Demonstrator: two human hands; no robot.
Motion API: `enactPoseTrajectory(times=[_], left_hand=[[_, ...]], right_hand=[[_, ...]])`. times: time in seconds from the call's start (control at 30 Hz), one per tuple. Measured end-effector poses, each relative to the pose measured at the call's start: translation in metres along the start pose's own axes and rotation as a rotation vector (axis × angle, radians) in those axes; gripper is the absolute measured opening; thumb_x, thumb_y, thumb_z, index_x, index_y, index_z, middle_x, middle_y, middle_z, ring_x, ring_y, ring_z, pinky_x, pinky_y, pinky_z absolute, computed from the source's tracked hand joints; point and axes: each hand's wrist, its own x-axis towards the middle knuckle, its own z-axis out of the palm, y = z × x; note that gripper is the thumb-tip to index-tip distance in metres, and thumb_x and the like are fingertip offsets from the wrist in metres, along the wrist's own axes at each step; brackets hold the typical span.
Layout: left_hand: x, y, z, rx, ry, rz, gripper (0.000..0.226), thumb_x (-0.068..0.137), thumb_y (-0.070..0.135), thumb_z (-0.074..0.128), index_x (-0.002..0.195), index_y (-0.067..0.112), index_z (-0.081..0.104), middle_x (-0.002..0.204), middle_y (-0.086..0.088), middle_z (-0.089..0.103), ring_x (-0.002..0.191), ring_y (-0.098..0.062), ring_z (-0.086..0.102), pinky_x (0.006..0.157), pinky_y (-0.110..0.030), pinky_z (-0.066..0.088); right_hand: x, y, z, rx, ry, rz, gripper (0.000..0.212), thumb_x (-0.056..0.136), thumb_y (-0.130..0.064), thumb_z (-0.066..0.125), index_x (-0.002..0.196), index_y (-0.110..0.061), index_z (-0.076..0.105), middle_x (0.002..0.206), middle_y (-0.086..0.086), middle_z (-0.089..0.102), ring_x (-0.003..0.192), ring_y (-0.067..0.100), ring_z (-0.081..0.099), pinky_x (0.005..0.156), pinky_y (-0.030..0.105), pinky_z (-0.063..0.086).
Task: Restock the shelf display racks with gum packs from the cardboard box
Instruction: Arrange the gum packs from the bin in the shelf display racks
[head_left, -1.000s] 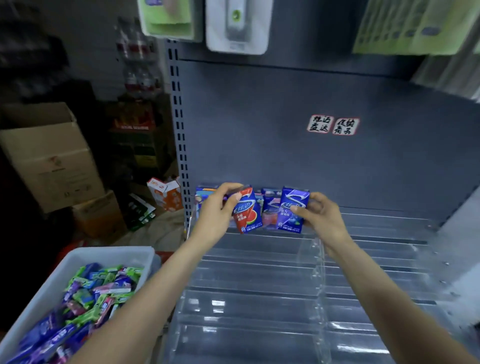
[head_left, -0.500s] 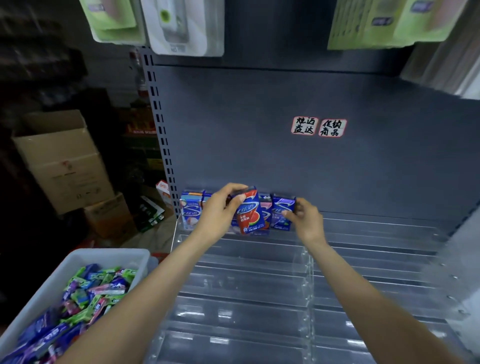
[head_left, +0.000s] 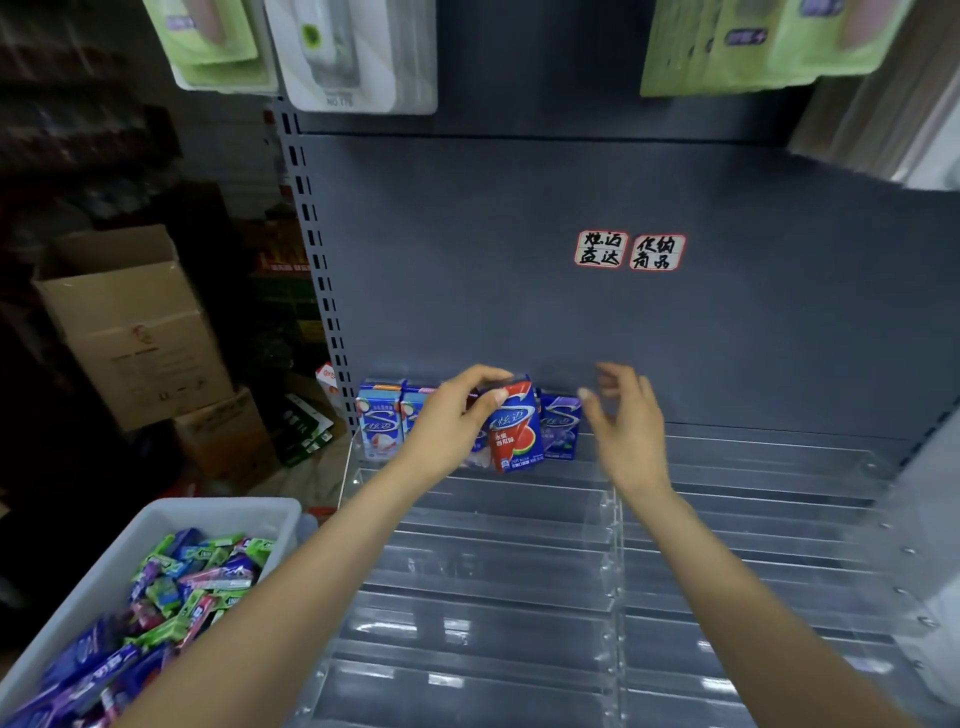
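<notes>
The left hand (head_left: 452, 415) is holding a red gum pack (head_left: 514, 426) at the top rack row (head_left: 727, 457), the right hand (head_left: 623, 415) is hanging open, and most rows are waiting while the white bin (head_left: 171, 514) is sitting full.

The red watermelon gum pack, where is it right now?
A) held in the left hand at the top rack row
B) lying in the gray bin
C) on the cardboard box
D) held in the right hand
A: the left hand grips the red watermelon gum pack at the back row of the clear display rack, while the right hand is open and holds nothing.
</notes>
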Motion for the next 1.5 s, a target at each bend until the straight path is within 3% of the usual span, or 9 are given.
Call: enactPoseTrajectory(times=[0.07,0.23,0.4,0.53,0.77,0.93,1.2,1.37,1.5], left_hand=[[0.004,0.007,0.006,-0.013,-0.021,0.020,0.026,0.096,0.024,0.049,0.121,0.018,0.054,0.115,0.003,0.058,0.104,-0.011,0.058,0.077,-0.022,0.055],[0.013,0.018,0.021,-0.009,-0.073,0.071,0.022,0.096,0.024,0.051,0.117,0.019,0.054,0.114,-0.001,0.062,0.106,-0.015,0.060,0.085,-0.036,0.055],[0.014,0.010,0.019,0.260,0.000,0.091,0.033,0.094,0.025,0.055,0.124,0.015,0.047,0.111,0.001,0.059,0.101,-0.012,0.057,0.086,-0.025,0.047],[0.011,-0.003,0.007,0.645,-0.018,0.132,0.042,0.095,0.024,0.053,0.135,0.018,0.043,0.134,-0.003,0.048,0.123,-0.020,0.045,0.097,-0.037,0.044],[0.019,-0.018,0.015,0.973,-0.111,0.161,0.050,0.097,0.028,0.048,0.145,0.024,0.033,0.147,0.001,0.037,0.130,-0.022,0.036,0.105,-0.034,0.033],[0.020,-0.023,0.019,0.982,-0.052,0.190,0.047,0.098,0.028,0.046,0.144,0.025,0.034,0.146,0.002,0.038,0.132,-0.019,0.034,0.106,-0.033,0.032],[0.018,-0.022,0.021,0.973,0.013,0.227,0.043,0.098,0.025,0.046,0.140,0.021,0.039,0.140,0.000,0.043,0.129,-0.019,0.038,0.103,-0.031,0.034],[0.007,-0.016,-0.001,0.885,0.085,0.271,0.034,0.096,0.024,0.050,0.129,0.018,0.051,0.126,-0.001,0.053,0.117,-0.022,0.047,0.093,-0.033,0.038],[-0.016,-0.019,-0.043,0.741,0.202,0.266,0.023,0.090,0.019,0.059,0.112,0.014,0.062,0.109,-0.003,0.062,0.101,-0.023,0.058,0.075,-0.035,0.048]], right_hand=[[-0.002,-0.012,-0.015,0.206,-0.068,-0.043,0.033,0.091,-0.021,0.058,0.124,-0.018,0.052,0.108,-0.004,0.059,0.092,-0.001,0.057,0.073,0.003,0.043],[-0.003,-0.018,-0.026,0.398,-0.429,-0.027,0.046,0.087,-0.015,0.064,0.127,-0.032,0.048,0.104,-0.009,0.062,0.089,0.000,0.064,0.067,0.017,0.054],[0.003,-0.006,-0.025,0.384,-0.267,-0.024,0.037,0.084,-0.004,0.066,0.110,-0.027,0.053,0.094,-0.007,0.062,0.078,0.001,0.063,0.065,0.017,0.054],[0.007,0.010,-0.018,0.346,-0.102,0.043,0.034,0.085,0.001,0.062,0.106,-0.021,0.048,0.089,-0.013,0.055,0.074,-0.001,0.059,0.064,0.015,0.052],[-0.003,0.030,0.015,0.170,-0.138,0.042,0.038,0.084,0.004,0.062,0.119,-0.009,0.054,0.113,0.007,0.055,0.100,0.017,0.061,0.072,0.007,0.045],[-0.013,0.026,0.023,0.037,-0.117,0.036,0.049,0.088,-0.003,0.061,0.135,-0.012,0.047,0.127,0.006,0.048,0.110,0.007,0.049,0.086,0.015,0.047],[-0.019,0.015,0.024,-0.145,-0.097,-0.046,0.058,0.086,-0.006,0.064,0.139,-0.012,0.041,0.134,0.007,0.037,0.124,0.015,0.039,0.101,0.024,0.042],[-0.022,-0.018,0.028,-0.256,0.000,-0.251,0.042,0.080,-0.008,0.070,0.120,-0.010,0.058,0.119,0.008,0.049,0.106,0.024,0.048,0.084,0.036,0.051],[-0.029,-0.062,0.055,-0.075,-0.159,-0.220,0.027,0.089,-0.014,0.059,0.116,-0.013,0.060,0.112,0.001,0.052,0.105,0.016,0.052,0.086,0.023,0.042]])
